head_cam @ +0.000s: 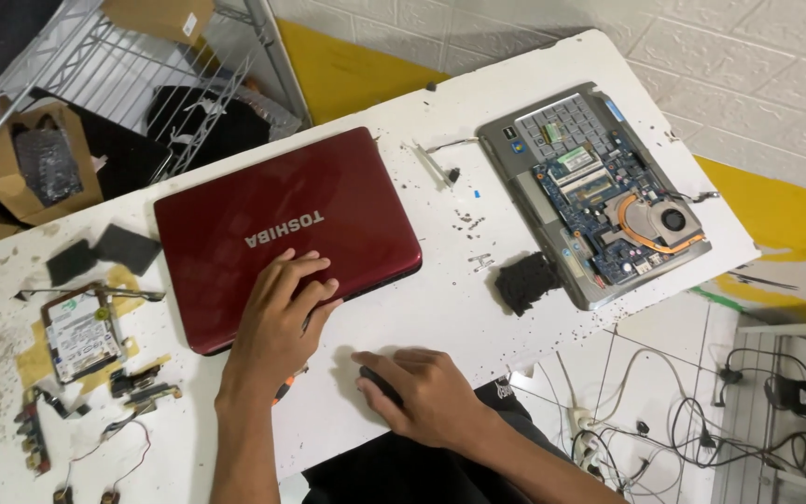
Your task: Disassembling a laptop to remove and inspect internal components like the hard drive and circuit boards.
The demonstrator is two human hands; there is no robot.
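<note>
The right hand (426, 392) lies nearest on the white table (440, 308), fingers curled over a small dark thing (377, 383) just in front of the red laptop (286, 233); what it is cannot be told. The left hand (277, 322) rests flat, fingers spread, on the closed laptop's near edge. Left of the laptop lies a hard drive (81, 331). To its right sits an opened laptop base (599, 191), circuit board showing.
</note>
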